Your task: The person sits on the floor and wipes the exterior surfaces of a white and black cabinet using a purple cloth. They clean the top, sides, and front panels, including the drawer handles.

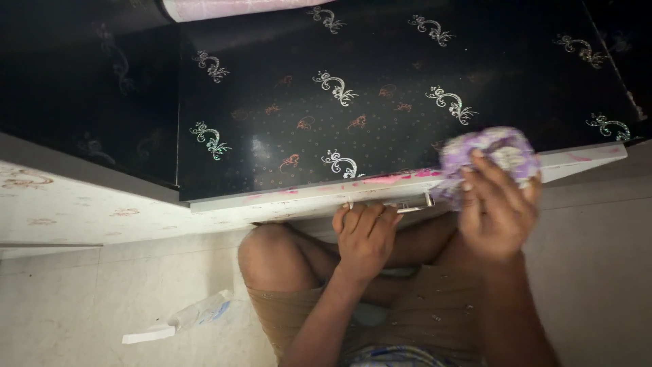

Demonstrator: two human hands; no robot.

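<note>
Pressing a bunched purple and white cloth [487,151] against the white edge of a cabinet door [326,115], the right hand [497,211] is closed over the wad, fingers spread across its back. The cloth sits right at the door's edge [380,187], where pink smears run along the strip. The left hand [365,234] is curled around a small metal handle [414,204] on that edge, fingers wrapped over it. The door's face is glossy black with silver and pink swirls. The person sits on a pale tiled floor [102,299], 1 bare knee [266,253] up under the door. A white squeeze tube [178,321] lies on the tiles, well apart from both hands. The cloth looks soft and light, easily crushed into the palm, so a full-hand grip suits it; the door looks stiff and slick, best held by its handle.
</note>
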